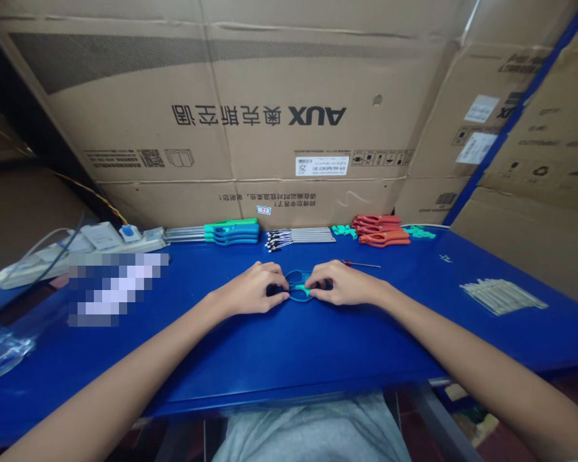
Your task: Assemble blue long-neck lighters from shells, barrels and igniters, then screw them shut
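Note:
In front of me on the table lies a blue lighter handle shell point(298, 277) with an open loop, partly hidden by my fingers. My left hand point(257, 289) is curled, its thumb and forefinger closed at the shell's left edge. My right hand point(341, 283) pinches a small bright green piece point(304, 290), which looks like a lighter trigger, over the shell. Fingers cover part of both, so I cannot tell how the green piece sits. Just behind my right hand lies a thin screwdriver point(366, 264) with a red handle end.
Along the back are long-nosed lighters point(236, 232), metal tubes with wires point(303, 235), green pieces point(344, 230) and red-orange handles point(383, 231). Clear sticks point(503, 295) lie at right. A power strip point(120, 247) stands at left. Cardboard point(270, 70) walls the table point(318, 359).

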Demonstrator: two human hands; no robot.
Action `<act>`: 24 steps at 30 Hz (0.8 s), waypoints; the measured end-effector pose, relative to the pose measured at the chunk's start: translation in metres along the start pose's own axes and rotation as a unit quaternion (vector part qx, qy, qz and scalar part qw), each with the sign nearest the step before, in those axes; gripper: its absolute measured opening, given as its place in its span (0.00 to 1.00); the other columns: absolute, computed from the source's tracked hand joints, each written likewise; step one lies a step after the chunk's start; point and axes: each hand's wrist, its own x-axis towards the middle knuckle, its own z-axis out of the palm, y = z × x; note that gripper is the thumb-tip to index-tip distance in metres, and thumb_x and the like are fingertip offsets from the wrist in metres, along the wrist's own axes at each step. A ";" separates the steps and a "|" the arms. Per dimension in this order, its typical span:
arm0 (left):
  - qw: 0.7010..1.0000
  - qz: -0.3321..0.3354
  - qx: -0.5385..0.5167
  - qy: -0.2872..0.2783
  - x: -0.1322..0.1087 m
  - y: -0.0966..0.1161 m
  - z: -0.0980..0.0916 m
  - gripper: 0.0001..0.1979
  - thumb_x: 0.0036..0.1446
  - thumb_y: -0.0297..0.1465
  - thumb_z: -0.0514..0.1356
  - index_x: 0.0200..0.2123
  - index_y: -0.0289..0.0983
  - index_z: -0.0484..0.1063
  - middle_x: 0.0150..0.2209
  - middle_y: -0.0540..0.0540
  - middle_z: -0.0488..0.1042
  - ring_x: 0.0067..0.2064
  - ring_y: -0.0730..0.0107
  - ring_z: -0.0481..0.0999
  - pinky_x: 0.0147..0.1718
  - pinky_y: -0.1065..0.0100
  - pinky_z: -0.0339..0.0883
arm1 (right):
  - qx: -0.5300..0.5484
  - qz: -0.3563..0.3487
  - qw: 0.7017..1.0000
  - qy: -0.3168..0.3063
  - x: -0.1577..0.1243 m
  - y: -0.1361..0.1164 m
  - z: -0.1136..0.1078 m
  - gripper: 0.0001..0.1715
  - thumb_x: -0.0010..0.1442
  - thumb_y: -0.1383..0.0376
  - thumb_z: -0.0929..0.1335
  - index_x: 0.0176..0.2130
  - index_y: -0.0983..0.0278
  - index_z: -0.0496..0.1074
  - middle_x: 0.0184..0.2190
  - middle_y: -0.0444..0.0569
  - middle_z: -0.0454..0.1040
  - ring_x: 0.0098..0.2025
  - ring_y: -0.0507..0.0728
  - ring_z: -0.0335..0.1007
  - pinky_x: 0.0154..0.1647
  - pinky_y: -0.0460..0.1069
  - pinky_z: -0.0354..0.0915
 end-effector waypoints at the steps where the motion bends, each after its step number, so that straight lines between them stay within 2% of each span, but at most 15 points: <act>1: 1.000 0.000 0.000 0.000 0.000 0.000 0.000 0.10 0.60 0.35 0.59 0.40 0.38 0.77 0.39 0.45 0.74 0.42 0.63 0.74 0.44 0.64 0.63 | 0.000 0.000 1.000 0.000 0.000 0.000 0.000 0.11 0.59 0.67 0.68 0.40 0.67 0.79 0.32 0.50 0.76 0.31 0.52 0.68 0.34 0.47 0.62; 10: 1.000 -0.002 0.000 0.001 0.000 0.001 0.000 0.09 0.60 0.34 0.59 0.40 0.39 0.77 0.39 0.45 0.74 0.42 0.63 0.74 0.43 0.64 0.63 | 0.001 0.004 1.000 -0.003 0.000 -0.002 0.000 0.11 0.59 0.67 0.68 0.41 0.67 0.79 0.33 0.51 0.76 0.31 0.52 0.68 0.33 0.47 0.63; 16: 1.000 -0.002 -0.001 0.004 0.000 0.000 0.000 0.09 0.60 0.35 0.59 0.40 0.39 0.78 0.39 0.45 0.74 0.41 0.63 0.74 0.43 0.64 0.63 | 0.000 -0.003 1.000 0.001 0.000 0.000 0.002 0.13 0.60 0.67 0.67 0.42 0.67 0.79 0.36 0.53 0.77 0.35 0.55 0.71 0.38 0.48 0.64; 24: 1.000 0.000 -0.002 0.003 0.000 0.000 0.000 0.10 0.60 0.35 0.59 0.40 0.39 0.78 0.39 0.45 0.75 0.41 0.63 0.74 0.43 0.64 0.63 | 0.003 -0.006 1.000 0.004 0.000 0.001 0.005 0.21 0.55 0.76 0.65 0.45 0.64 0.79 0.39 0.52 0.77 0.38 0.55 0.72 0.42 0.49 0.65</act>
